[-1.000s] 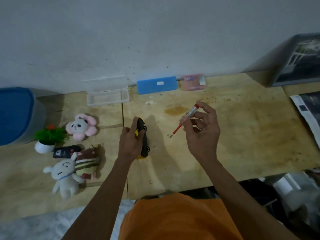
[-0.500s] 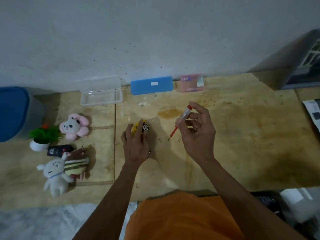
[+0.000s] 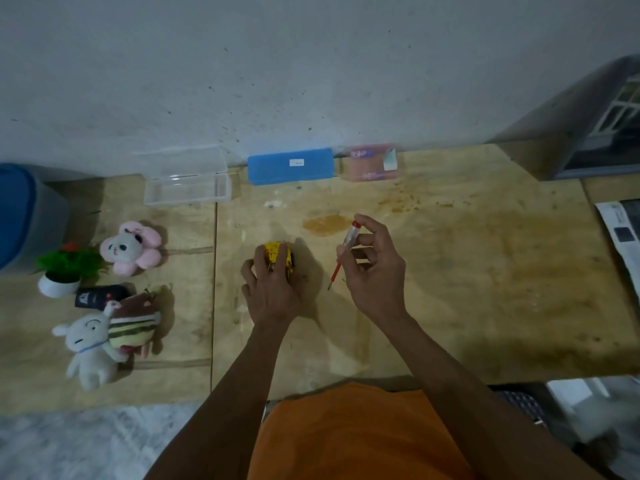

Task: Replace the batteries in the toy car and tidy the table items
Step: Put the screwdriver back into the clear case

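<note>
A small yellow toy car [image 3: 278, 256] sits on the wooden table [image 3: 485, 271] near its middle. My left hand [image 3: 272, 292] lies over the car from the near side, fingers curled round its body, so most of it is hidden. To the right, my right hand [image 3: 375, 271] pinches a thin red-tipped screwdriver [image 3: 343, 252] by its clear handle. The screwdriver slants down to the left, and its tip hovers just above the table, right of the car.
Along the wall stand an open clear plastic box [image 3: 187, 188], a blue case [image 3: 291, 166] and a pink case [image 3: 375, 162]. At the left are a pink plush [image 3: 133, 247], a potted plant [image 3: 64, 268], a black remote [image 3: 100, 296], a white plush [image 3: 88, 344] and a blue bin [image 3: 20, 213].
My left hand turned the car from on its side, lowered it onto the table and now covers it from above. The right hand kept hold of the screwdriver and barely shifted.
</note>
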The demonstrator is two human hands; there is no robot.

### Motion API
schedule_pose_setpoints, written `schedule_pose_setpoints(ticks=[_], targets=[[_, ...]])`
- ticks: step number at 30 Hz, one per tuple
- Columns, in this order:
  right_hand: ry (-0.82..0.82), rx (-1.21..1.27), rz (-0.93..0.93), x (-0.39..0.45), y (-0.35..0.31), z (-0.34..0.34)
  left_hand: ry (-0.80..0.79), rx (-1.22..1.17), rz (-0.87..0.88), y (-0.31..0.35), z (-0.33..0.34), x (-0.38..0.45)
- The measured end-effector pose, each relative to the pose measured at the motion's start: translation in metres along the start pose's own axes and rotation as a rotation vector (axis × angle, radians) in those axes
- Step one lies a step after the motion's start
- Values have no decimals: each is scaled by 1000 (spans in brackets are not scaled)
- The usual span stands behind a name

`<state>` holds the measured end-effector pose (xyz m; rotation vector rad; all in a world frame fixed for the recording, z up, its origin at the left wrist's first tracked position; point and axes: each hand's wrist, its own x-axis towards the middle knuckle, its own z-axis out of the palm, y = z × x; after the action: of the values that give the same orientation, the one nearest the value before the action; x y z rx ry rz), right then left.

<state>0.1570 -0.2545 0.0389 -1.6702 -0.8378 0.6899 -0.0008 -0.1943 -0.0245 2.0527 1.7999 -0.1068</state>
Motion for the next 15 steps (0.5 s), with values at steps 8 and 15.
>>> schedule_pose_setpoints(ticks=[8, 15], targets=[[-39, 74, 105, 4, 4, 14, 29, -157, -17, -10, -17, -3], [-25, 168, 320, 18, -1, 57, 124, -246, -73, -86, -40, -11]])
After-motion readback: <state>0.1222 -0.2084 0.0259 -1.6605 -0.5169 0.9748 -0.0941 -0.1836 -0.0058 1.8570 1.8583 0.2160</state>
